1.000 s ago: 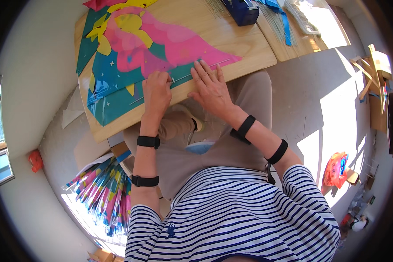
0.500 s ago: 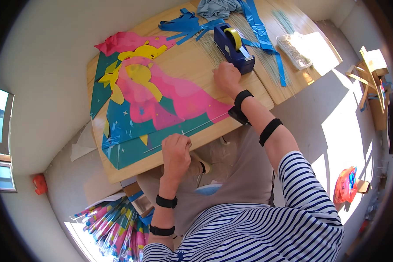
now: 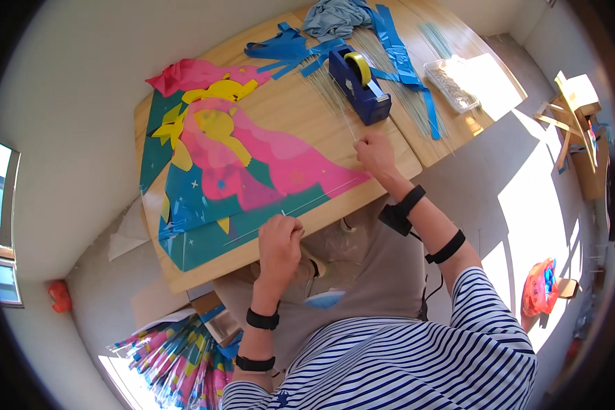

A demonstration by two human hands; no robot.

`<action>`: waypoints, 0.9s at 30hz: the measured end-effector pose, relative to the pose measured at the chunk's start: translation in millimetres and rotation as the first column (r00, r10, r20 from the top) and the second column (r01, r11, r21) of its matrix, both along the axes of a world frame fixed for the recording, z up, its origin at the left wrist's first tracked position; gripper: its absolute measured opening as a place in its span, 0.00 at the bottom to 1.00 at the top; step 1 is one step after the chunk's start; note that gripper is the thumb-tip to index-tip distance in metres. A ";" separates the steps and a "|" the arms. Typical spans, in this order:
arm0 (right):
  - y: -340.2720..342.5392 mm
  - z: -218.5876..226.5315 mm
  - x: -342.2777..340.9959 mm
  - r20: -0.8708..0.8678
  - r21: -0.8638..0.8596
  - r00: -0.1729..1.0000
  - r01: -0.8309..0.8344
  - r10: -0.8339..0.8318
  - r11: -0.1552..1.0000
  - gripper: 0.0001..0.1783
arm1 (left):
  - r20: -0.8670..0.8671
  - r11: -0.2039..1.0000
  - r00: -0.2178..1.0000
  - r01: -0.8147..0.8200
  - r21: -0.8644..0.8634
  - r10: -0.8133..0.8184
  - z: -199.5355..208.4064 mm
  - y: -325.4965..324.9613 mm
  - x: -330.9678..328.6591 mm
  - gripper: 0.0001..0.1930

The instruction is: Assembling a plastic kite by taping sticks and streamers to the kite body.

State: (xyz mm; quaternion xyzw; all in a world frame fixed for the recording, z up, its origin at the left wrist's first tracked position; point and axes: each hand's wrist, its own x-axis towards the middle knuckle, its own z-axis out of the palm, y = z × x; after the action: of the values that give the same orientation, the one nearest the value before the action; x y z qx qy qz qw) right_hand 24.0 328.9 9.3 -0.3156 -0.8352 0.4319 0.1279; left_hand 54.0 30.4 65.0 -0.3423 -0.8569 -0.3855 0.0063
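Note:
A thin printed sheet (image 3: 290,217) in green, pink and yellow, cut with a pointed corner like a kite, lies on the wooden table (image 3: 301,109). A slim pale rod (image 3: 253,232) runs along its near edge. My left hand (image 3: 280,242) is closed at that edge, fingers pinched; a small white bit shows at the fingertips, too small to name. Beyond the sheet's right tip, my right hand (image 3: 376,154) is closed in a pinch with a thin pale stick (image 3: 350,126) at its fingertips. Just past it stands a blue tape dispenser (image 3: 362,92) with a yellow roll.
Blue strips (image 3: 400,51), bundles of thin sticks (image 3: 406,102) and a crumpled grey-blue cloth (image 3: 335,19) lie at the far side. A clear tray (image 3: 452,85) sits far right. Folded colourful sheets (image 3: 178,355) rest low on the left; a red bag (image 3: 540,290) lies right.
My right hand has drawn back from beside the tape dispenser, toward me and to the right, with a thin stick now showing at its fingers. The left hand stays nearly in place.

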 end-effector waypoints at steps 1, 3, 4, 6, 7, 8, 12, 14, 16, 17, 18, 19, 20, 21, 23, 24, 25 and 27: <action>-3.6 9.4 25.7 -0.016 -0.213 0.999 -0.047 0.045 0.976 0.11 | 0.094 0.999 0.996 -0.013 0.031 0.010 -0.5 -1.0 1.3 0.04; -13.5 37.7 80.8 -0.065 -0.465 0.995 -0.101 0.080 0.879 0.11 | 0.250 0.992 0.968 -0.046 0.118 0.015 -2.4 1.8 5.8 0.05; -16.3 46.2 106.8 -0.090 -0.513 0.993 -0.107 0.071 0.852 0.10 | 0.313 0.983 0.950 -0.063 0.174 0.005 -5.2 7.3 7.7 0.05; -22.1 62.3 154.2 -0.131 -0.570 0.990 -0.121 0.056 0.813 0.09 | 0.479 0.957 0.876 -0.101 0.274 -0.044 -14.0 17.0 11.2 0.07; -26.8 69.9 174.7 -0.153 -0.598 0.987 -0.132 0.048 0.790 0.09 | 0.573 0.941 0.815 -0.122 0.316 -0.086 -18.5 22.6 10.9 0.08; -32.6 78.1 193.3 -0.161 -0.622 0.985 -0.147 0.058 0.769 0.08 | 0.656 0.923 0.743 -0.150 0.354 -0.131 -22.5 26.8 11.4 0.09; -53.4 110.8 257.7 -0.164 -0.680 0.979 -0.203 0.123 0.705 0.06 | 0.812 0.844 0.490 -0.244 0.477 -0.316 1.6 52.0 24.7 0.13; -61.1 119.4 276.7 -0.163 -0.693 0.969 -0.245 0.184 0.678 0.07 | 0.804 0.787 0.434 -0.281 0.549 -0.406 12.8 55.8 29.7 0.15; -64.2 123.2 290.1 -0.194 -0.699 0.954 -0.297 0.227 0.650 0.07 | 0.759 0.713 0.441 -0.309 0.629 -0.479 24.3 59.1 35.0 0.15; -66.1 125.5 293.4 -0.198 -0.699 0.951 -0.307 0.238 0.645 0.07 | 0.736 0.679 0.449 -0.319 0.662 -0.506 30.6 57.3 35.9 0.15; -67.7 127.2 296.1 -0.204 -0.699 0.946 -0.321 0.252 0.639 0.07 | 0.711 0.643 0.461 -0.328 0.692 -0.531 35.2 53.9 36.7 0.15; -68.9 128.2 298.6 -0.205 -0.689 0.942 -0.333 0.267 0.644 0.07 | 0.704 0.645 0.475 -0.316 0.696 -0.528 38.0 49.6 37.3 0.14; -70.1 128.8 300.3 -0.207 -0.678 0.937 -0.345 0.282 0.649 0.07 | 0.697 0.646 0.489 -0.304 0.700 -0.524 41.0 44.7 37.5 0.14; -70.7 129.5 301.3 -0.209 -0.666 0.932 -0.357 0.296 0.655 0.07 | 0.688 0.648 0.503 -0.290 0.704 -0.523 43.5 41.7 37.2 0.14; -71.2 130.4 303.4 -0.228 -0.663 0.921 -0.385 0.316 0.642 0.07 | 0.669 0.624 0.516 -0.292 0.725 -0.536 47.3 37.2 36.9 0.11; -72.3 130.3 304.2 -0.235 -0.664 0.915 -0.397 0.328 0.634 0.07 | 0.662 0.612 0.520 -0.297 0.733 -0.540 46.6 33.9 36.8 0.10; -73.7 130.9 303.8 -0.238 -0.666 0.912 -0.403 0.333 0.628 0.07 | 0.655 0.606 0.533 -0.297 0.738 -0.536 45.9 30.5 35.5 0.08; -75.0 132.4 303.1 -0.240 -0.670 0.910 -0.407 0.338 0.621 0.07 | 0.640 0.592 0.553 -0.297 0.749 -0.533 45.4 26.8 33.2 0.05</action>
State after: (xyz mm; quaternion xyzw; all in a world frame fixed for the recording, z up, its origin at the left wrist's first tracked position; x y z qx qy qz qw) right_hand 327.1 254.0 141.6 -0.1401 -0.6451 0.7489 -0.0576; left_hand 87.2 57.2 110.4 -0.1441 -0.4567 -0.8346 -0.2722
